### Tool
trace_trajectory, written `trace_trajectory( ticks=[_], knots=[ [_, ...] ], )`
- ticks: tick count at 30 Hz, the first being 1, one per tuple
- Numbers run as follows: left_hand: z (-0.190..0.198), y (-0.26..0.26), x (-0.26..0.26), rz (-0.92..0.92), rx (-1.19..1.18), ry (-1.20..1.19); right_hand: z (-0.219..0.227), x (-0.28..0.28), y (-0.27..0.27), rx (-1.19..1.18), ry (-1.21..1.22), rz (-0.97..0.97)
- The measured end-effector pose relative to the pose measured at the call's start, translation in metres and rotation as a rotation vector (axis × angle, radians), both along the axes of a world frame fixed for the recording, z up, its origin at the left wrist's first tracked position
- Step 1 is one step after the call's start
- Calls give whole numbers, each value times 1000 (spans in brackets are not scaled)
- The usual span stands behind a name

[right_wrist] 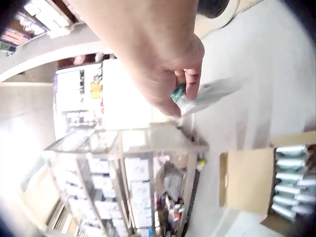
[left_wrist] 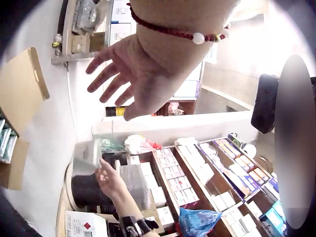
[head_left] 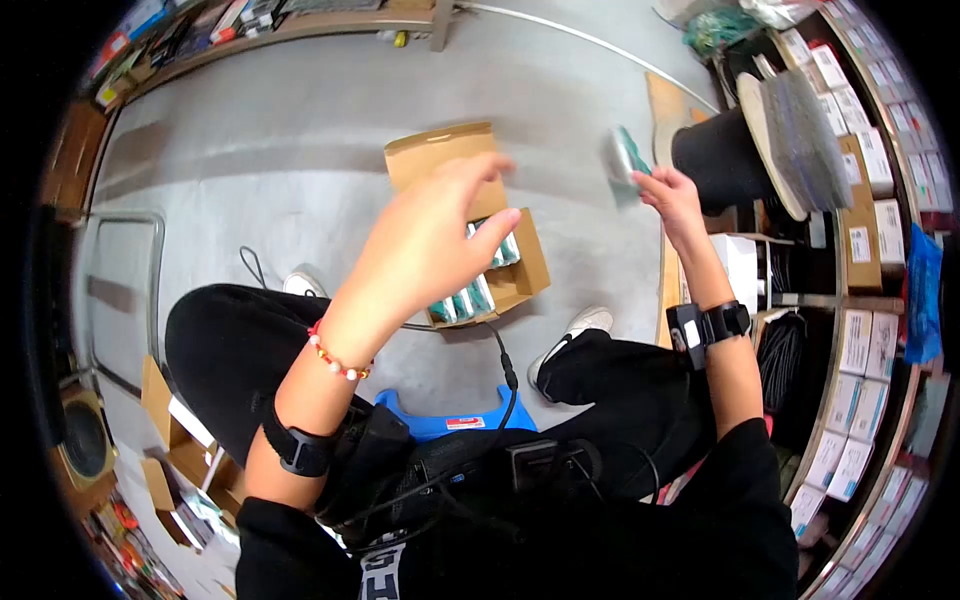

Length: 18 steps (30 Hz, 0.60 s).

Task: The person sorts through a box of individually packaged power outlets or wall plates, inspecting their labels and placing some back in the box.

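My right hand [head_left: 672, 205] pinches a small clear-and-green packet [head_left: 626, 155] by one end, held out to the right of the carton and blurred. In the right wrist view, thumb and fingers close on the packet's green end [right_wrist: 178, 93]. Over the open cardboard box [head_left: 537, 262] hangs my left hand [head_left: 425, 235], its fingers spread and holding nothing; the left wrist view shows the same bare palm [left_wrist: 143, 74]. Several similar green-and-white packets [head_left: 468, 300] stand in rows inside the box, partly hidden by the left hand. The lid flap [head_left: 430, 152] is folded back.
Beside the right hand stands a black cylinder [head_left: 712, 155] with a pale round rim. Shelves with white boxes [head_left: 855, 385] line the right side. A blue plastic piece [head_left: 460, 418] lies between the legs, and a cable [head_left: 507, 360] hangs nearby. A metal frame [head_left: 158, 270] stands left.
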<state>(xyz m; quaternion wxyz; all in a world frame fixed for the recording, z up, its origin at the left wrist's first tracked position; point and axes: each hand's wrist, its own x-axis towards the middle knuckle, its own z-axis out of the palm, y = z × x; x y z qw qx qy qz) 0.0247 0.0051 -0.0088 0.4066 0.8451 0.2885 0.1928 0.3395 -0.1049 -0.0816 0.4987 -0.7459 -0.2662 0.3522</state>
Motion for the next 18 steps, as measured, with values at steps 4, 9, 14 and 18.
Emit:
trace_trajectory(
  ticks=[4, 9, 14, 18],
  knots=[
    [8, 1, -5, 76, -4, -91, 62, -85, 1, 206, -32, 249],
    [7, 1, -17, -160, -188, -29, 87, -148, -5, 230, 129, 546],
    [0, -7, -17, -256, -703, -74, 97, -162, -11, 148, -105, 622],
    [8, -7, -13, -200, -606, -137, 98, -158, -8, 204, -140, 601]
  ],
)
